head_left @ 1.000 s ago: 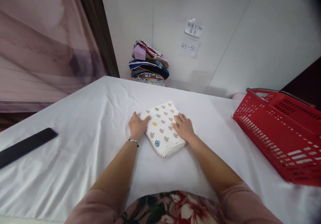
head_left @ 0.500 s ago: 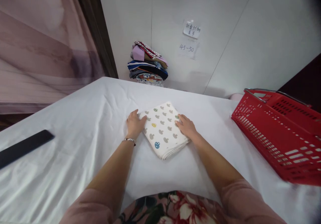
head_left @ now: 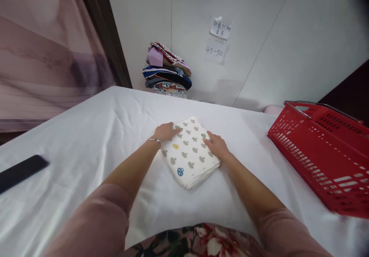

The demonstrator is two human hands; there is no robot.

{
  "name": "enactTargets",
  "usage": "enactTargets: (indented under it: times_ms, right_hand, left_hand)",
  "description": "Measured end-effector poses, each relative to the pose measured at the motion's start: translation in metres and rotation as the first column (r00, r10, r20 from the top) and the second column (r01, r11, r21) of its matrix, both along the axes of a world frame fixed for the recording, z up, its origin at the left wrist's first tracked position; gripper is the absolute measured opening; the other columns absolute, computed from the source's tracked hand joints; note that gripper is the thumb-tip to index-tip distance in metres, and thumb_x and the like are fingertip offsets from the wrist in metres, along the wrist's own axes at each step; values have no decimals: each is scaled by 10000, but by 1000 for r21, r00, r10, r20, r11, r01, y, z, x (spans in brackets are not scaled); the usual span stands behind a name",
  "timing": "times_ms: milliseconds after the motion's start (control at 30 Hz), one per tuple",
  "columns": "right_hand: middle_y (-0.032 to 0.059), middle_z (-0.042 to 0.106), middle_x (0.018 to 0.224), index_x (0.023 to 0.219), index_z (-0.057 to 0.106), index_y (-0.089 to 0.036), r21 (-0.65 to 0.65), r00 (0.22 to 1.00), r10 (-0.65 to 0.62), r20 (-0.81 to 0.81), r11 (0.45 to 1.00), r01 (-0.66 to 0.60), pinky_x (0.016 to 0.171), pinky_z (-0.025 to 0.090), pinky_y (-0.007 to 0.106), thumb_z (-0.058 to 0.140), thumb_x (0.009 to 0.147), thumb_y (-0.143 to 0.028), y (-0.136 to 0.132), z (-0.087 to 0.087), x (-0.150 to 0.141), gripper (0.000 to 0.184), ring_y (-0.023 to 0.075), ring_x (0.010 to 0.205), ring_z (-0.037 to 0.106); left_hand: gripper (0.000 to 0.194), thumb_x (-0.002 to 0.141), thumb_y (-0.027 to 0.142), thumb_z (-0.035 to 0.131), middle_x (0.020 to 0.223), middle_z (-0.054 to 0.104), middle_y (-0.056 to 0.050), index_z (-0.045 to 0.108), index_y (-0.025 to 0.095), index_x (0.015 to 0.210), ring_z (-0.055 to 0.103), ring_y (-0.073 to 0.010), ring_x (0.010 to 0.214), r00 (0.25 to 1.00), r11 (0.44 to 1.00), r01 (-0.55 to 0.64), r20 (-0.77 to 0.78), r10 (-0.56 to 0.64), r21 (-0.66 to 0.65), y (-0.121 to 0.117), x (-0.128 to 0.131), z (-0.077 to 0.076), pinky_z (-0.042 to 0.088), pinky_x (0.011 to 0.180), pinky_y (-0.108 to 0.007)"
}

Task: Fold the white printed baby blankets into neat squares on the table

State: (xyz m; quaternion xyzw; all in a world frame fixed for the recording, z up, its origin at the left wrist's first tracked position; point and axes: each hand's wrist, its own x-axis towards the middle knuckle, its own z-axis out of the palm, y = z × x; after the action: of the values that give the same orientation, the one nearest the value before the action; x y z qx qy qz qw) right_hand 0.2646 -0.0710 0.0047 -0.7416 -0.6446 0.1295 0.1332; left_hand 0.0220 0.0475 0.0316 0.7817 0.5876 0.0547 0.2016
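Note:
A folded white cloth (head_left: 188,147) printed with grey, green, yellow and blue mushrooms lies flat on the white-covered table, its layered edge toward me. My left hand (head_left: 167,131), with a bracelet at the wrist, grips the cloth's far left edge, thumb on top and fingers along the side. At the right edge my right hand (head_left: 216,145) holds the cloth the same way, its thumb over the print. The undersides of the fingers are hidden.
A red plastic basket (head_left: 319,153) with metal handles stands at the right of the table (head_left: 129,126). A dark flat object (head_left: 21,172) lies at the left. Behind the far edge rises a pile of folded fabrics (head_left: 167,72) by the wall. A pink curtain (head_left: 43,49) hangs at the left.
My left hand has slid forward and to the right along the cloth's left edge toward its far corner. My right hand stays at the right edge, and the view has shifted slightly.

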Motion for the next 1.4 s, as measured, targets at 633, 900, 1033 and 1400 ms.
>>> enactTargets:
  times_ms: [633,900,1033,1400]
  right_hand:
    - [114,504,1348,1401,341,-253,-264,573,-126,-810,950,-164,945,471,447,778,621,-442,10,18,41,914,296,1122,562]
    - [101,587,1256,1262,496,-194,-75,582,75,-809,970,-230,897,503,414,732,646,-328,-3,65,45,672,278,1089,583]
    - [68,599,1219,1276,492,-207,281,815,265,-515,951,-131,868,493,421,686,699,-360,-1,132,45,627,262,1052,584]
    - [108,623,1041,1198,545,-177,469,831,385,401,693,-548,797,440,375,466,831,-198,-75,48,-22,376,234,903,542]
  left_hand:
    - [405,609,438,716,869,689,-21,639,214,938,639,-187,726,832,987,161,534,-151,29,-5,26,62,483,632,-271]
    - [364,639,393,700,856,664,-18,637,193,935,617,-202,773,805,974,140,552,-216,177,-16,14,102,488,683,-295]
    - [398,685,347,668,933,628,-22,598,171,1035,595,-204,877,737,916,45,605,-301,400,-15,7,144,484,752,-309]
    - [257,727,295,580,1078,637,-57,575,226,974,572,-223,1032,849,862,95,412,-332,499,-78,-69,49,439,941,-379]
